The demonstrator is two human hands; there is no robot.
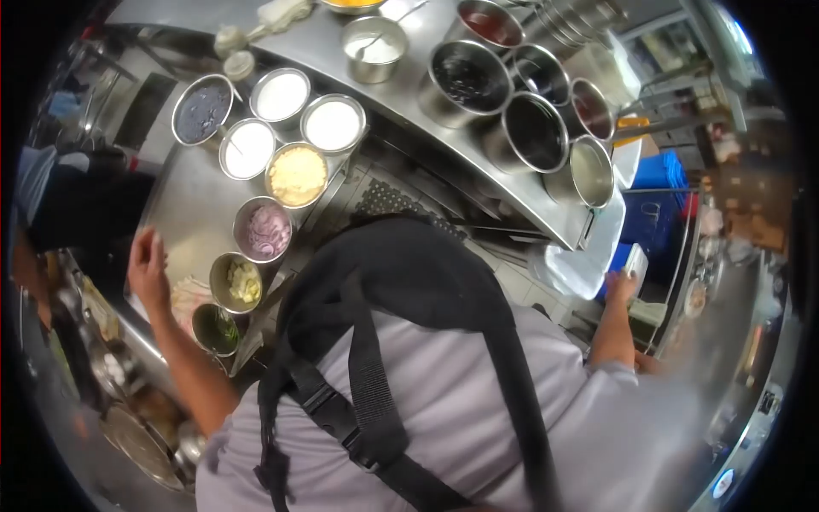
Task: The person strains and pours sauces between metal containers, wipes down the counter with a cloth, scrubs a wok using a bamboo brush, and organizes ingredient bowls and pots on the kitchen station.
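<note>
My left hand (148, 260) is raised over the left edge of a steel worktop (188, 192), fingers loosely bent and apart, holding nothing visible. Nearest to it are steel containers of yellowish pieces (244, 282), green leaves (217, 330) and sliced purple onion (268, 230). Farther up stand a container of pale yellow shreds (297, 176), several of white contents (333, 125) and one of dark contents (203, 109). At the right, my right hand (621, 286) has its fingers curled against a small blue and white item (635, 261), whose nature is unclear.
A steel counter (409, 98) crosses the top, bearing several deep pots of dark sauce (471, 78) and a ladle pot (374, 49). Beyond its right end are clear plastic (580, 264) and a blue bin (647, 218). Another person in dark clothing (85, 200) stands at the left.
</note>
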